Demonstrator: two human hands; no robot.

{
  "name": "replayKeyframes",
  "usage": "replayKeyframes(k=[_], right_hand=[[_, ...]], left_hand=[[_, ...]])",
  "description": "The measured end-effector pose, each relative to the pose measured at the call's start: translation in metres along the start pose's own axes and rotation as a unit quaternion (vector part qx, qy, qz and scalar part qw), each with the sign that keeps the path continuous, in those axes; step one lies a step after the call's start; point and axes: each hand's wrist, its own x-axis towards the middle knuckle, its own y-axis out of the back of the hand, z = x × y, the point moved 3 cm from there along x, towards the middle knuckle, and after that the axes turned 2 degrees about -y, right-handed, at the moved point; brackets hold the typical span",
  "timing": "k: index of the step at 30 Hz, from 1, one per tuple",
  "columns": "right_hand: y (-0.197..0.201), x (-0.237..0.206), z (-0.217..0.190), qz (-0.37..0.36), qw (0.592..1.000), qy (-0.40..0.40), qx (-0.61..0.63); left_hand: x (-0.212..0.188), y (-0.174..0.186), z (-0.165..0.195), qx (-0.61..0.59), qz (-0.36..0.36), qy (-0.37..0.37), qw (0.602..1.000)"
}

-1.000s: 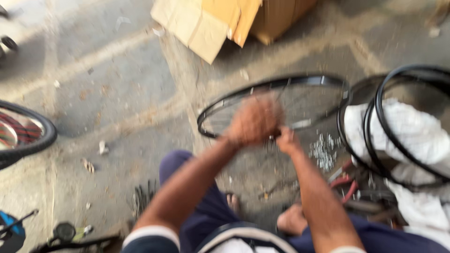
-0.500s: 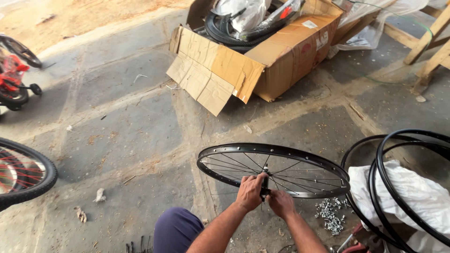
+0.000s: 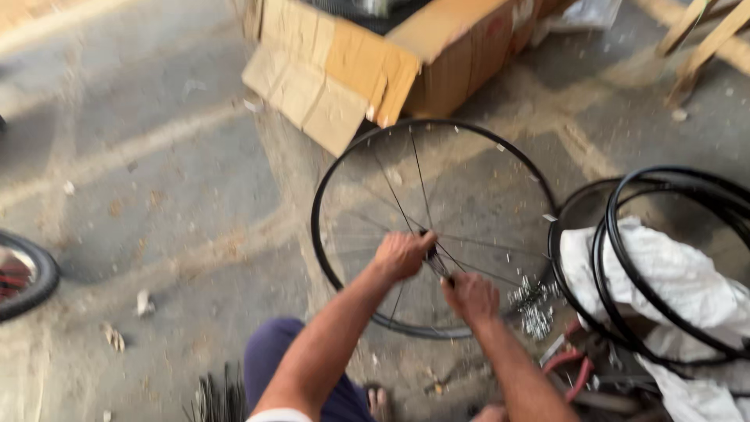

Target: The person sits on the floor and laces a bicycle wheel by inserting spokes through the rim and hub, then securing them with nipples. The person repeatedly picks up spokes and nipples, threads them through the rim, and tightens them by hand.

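A black bicycle wheel rim (image 3: 337, 172) with thin spokes is held tilted up in front of me over the concrete floor. My left hand (image 3: 402, 254) grips the hub at its centre from the left. My right hand (image 3: 469, 297) closes on the hub from the lower right, among the spokes. A small heap of silvery spoke nipples (image 3: 533, 306) lies on the floor just right of my right hand. The picture is blurred by motion.
An open brown cardboard box (image 3: 375, 66) lies behind the wheel. Black bare rims (image 3: 625, 266) lean over white sacking (image 3: 664, 281) at the right. A tyred wheel (image 3: 23, 277) shows at the left edge. Loose spokes (image 3: 215, 398) lie by my knee.
The wheel has been tipped from nearly flat to more upright, facing me. Both hands stay on the hub. The camera has swung and moved closer.
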Motion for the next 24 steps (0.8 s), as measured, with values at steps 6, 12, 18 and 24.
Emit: replayKeyframes(k=[6, 12, 18, 24], right_hand=[[-0.014, -0.009, 0.037, -0.007, 0.990, 0.087, -0.114], [-0.057, -0.004, 0.090, -0.033, 0.965, 0.153, -0.212], [-0.135, -0.011, 0.092, -0.262, 0.936, 0.014, -0.235], [-0.173, -0.023, 0.070, -0.300, 0.947, -0.006, -0.116]], left_hand=[[0.009, -0.032, -0.032, -0.014, -0.029, -0.044, 0.998], [0.027, -0.095, -0.064, -0.011, -0.095, -0.094, 0.991], [0.051, -0.142, -0.081, -0.045, -0.071, -0.137, 0.987], [0.059, -0.174, -0.101, -0.026, -0.058, -0.185, 0.981]])
